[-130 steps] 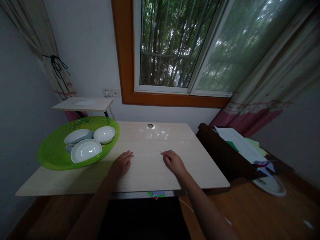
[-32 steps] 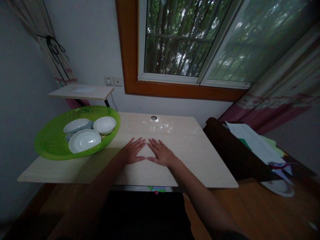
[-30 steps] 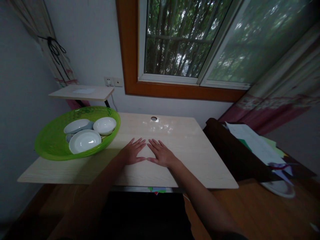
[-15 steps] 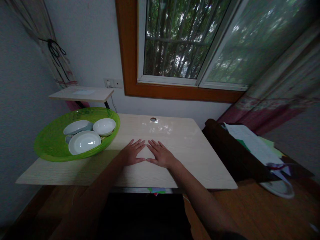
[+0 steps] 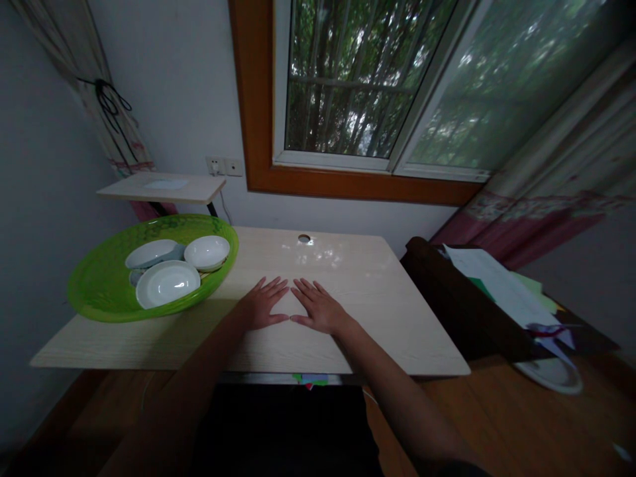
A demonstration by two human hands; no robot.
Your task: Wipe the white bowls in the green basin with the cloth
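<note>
My left hand (image 5: 262, 305) lies flat on the pale wooden table (image 5: 387, 305), fingers spread and holding nothing. Beside it my right hand (image 5: 318, 307) rests palm down in the same way, also open, and the two thumb tips nearly meet. To the left of my hands stands a wide green basin (image 5: 94, 291), partly over the table's left side. Inside it are white bowls: a round one (image 5: 167, 283) at the front, a smaller one (image 5: 207, 252) at the right and a tilted one (image 5: 153, 253) behind. Whatever lies beneath the bowls is mostly hidden.
Behind the basin is a small raised shelf (image 5: 199, 190) with a paper on it. A round cable hole (image 5: 304, 238) pierces the table's far side. At the right, a dark brown cabinet (image 5: 447, 298) carries papers (image 5: 497, 278). A window (image 5: 368, 79) is ahead.
</note>
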